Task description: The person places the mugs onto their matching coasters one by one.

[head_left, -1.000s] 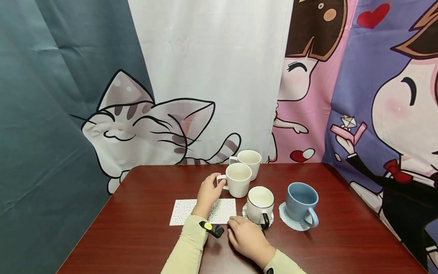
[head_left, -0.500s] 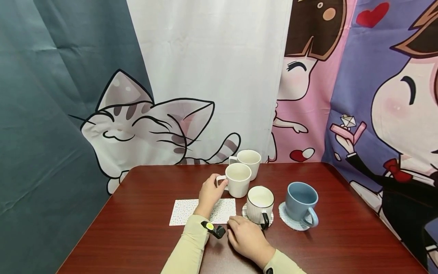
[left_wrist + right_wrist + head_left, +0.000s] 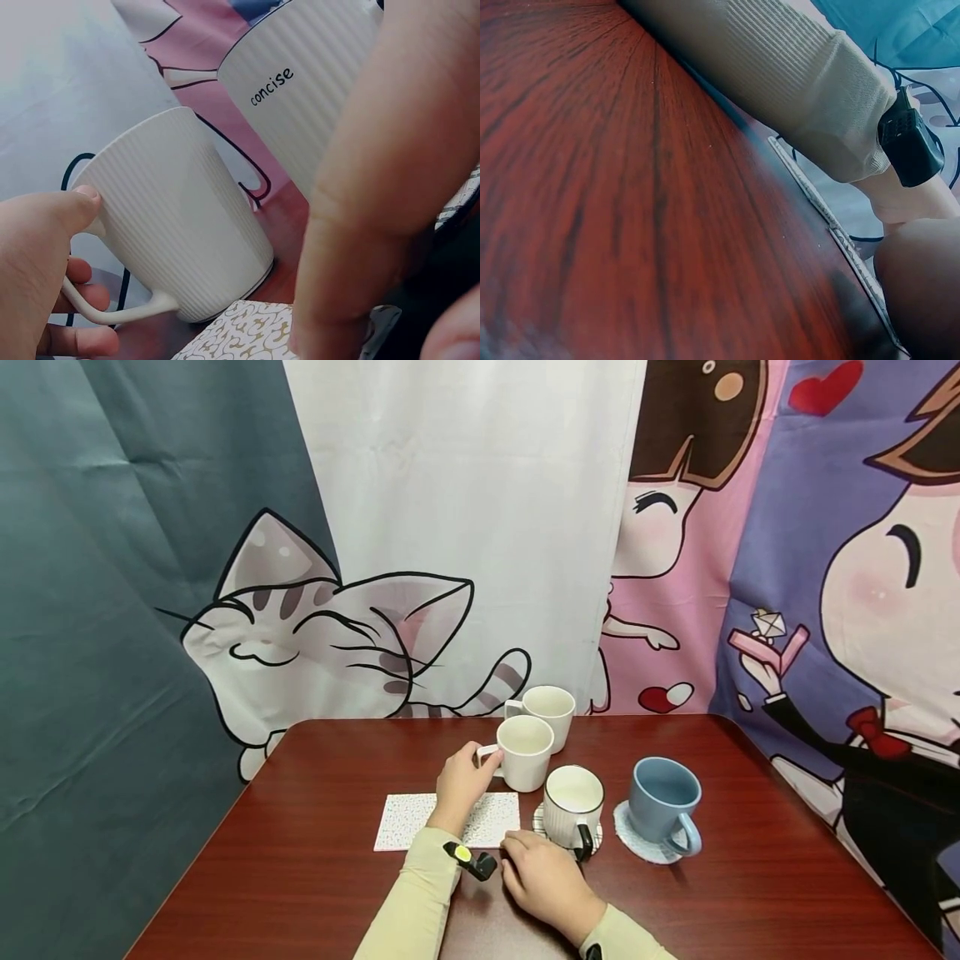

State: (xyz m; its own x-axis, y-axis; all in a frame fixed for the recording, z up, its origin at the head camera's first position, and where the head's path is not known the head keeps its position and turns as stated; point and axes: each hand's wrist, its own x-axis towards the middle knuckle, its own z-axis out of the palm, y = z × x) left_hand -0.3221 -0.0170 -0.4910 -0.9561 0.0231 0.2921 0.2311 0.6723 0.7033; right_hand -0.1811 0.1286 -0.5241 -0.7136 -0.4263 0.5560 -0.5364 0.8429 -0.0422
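In the head view a white ribbed mug (image 3: 527, 762) stands upright behind a flat white patterned rectangle (image 3: 401, 820). My left hand (image 3: 461, 783) grips its handle; in the left wrist view the thumb (image 3: 79, 208) lies at the handle's top and the fingers curl about the loop. My right hand (image 3: 551, 883) rests low at the rectangle's near right corner, beside a white mug with a black rim and black handle (image 3: 568, 810). One finger (image 3: 352, 225) of that hand reaches down to the rectangle's edge in the left wrist view. The right fingertips are mostly hidden in the right wrist view.
Another white mug (image 3: 551, 708) stands just behind the gripped one. A blue mug (image 3: 663, 797) sits on a pale blue coaster (image 3: 651, 852) at the right. The black-handled mug has its own checked coaster (image 3: 597, 842). A printed curtain hangs behind the reddish wooden table (image 3: 315, 843).
My left hand has edged slightly right, its thumb now nearer the mug's wall. The right hand and the mugs have stayed in place.
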